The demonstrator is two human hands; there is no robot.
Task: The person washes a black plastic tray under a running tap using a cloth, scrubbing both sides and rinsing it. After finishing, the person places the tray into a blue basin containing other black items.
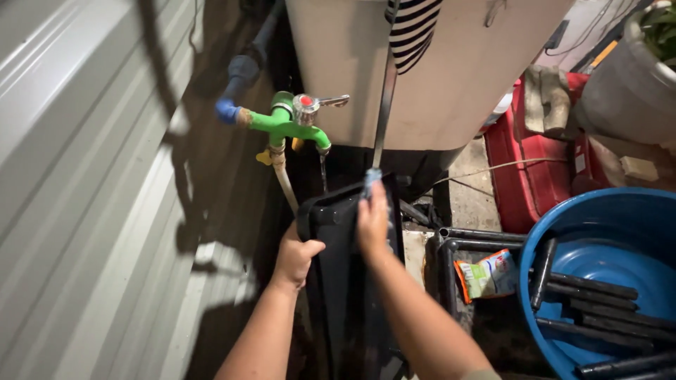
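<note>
Starting at the left: corrugated metal wall (84,211), then the green tap (285,125) on a blue pipe joint (227,110), its red-capped handle (310,105) turned sideways. A thin stream of water (323,172) falls from the spout, straight onto the top edge of the black tray (331,232).

Tray is held upright and slightly tilted under the spout — likely so the water runs down its face instead of pooling. Left hand (296,257) grips the tray's left rim, fingers wrapped over the edge with the thumb on the face; looks like it's there to steady the tray. Right hand (373,222) is pressed flat-ish against the upper tray face, closed on a small blue scrubber (372,177) poking out above the fingers — placed right where the water lands.

Behind: pale tank (436,70) with a striped cloth (412,28) hanging over it, dark pole (384,91) leaning in front.

Right side: black frame pieces (451,243) stacked by a small sachet (486,276), red crate (535,169), and a blue tub (612,211) holding more black bars (591,302) — looks like a soak pile, kept within arm's reach.
</note>
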